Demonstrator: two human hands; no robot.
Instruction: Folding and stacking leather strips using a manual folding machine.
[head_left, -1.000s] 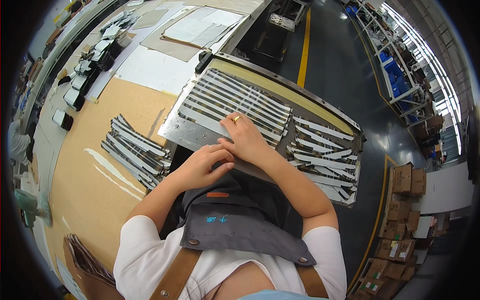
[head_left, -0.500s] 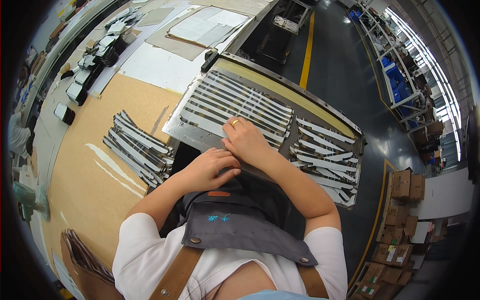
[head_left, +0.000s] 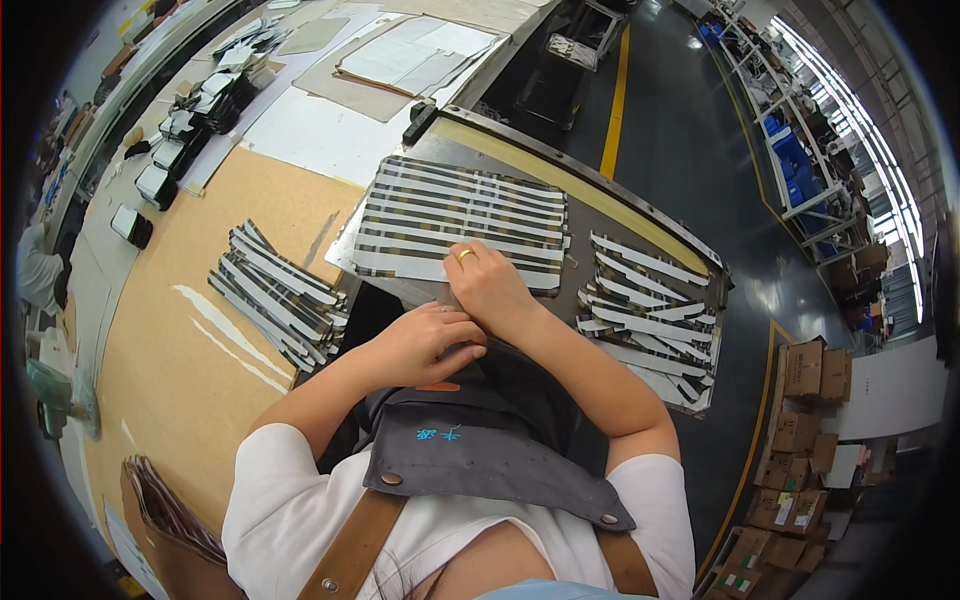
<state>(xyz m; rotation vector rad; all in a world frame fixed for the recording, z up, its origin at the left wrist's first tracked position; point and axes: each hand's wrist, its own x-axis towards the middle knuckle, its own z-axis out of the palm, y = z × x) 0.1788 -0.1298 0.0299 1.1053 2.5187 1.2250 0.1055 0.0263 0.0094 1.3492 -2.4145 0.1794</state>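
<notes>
A sheet of black and white striped material (head_left: 470,195) lies on the metal plate (head_left: 590,215) before me. At its near edge my right hand (head_left: 490,285) is closed, with bent fingers pinching that edge; the fingertips are partly hidden. My left hand (head_left: 435,335) is just below and touches the right one. Its fingers are curled together, and what they hold, if anything, is hidden. A pile of loose striped strips (head_left: 280,295) lies on the tan board to the left. More cut strips (head_left: 650,310) lie jumbled on the plate's right part.
The tan board (head_left: 160,330) covers the left worktop. Stacks of dark, white-topped pieces (head_left: 155,187) stand far left. White sheets (head_left: 420,55) lie at the back. A raised metal bar (head_left: 590,165) edges the plate. Cartons (head_left: 800,430) and shelving (head_left: 790,170) stand across the aisle.
The striped sheet has turned on the plate, so its bands run more level, and its right end has shifted left. My right hand has moved slightly at the near edge; the left barely moved.
</notes>
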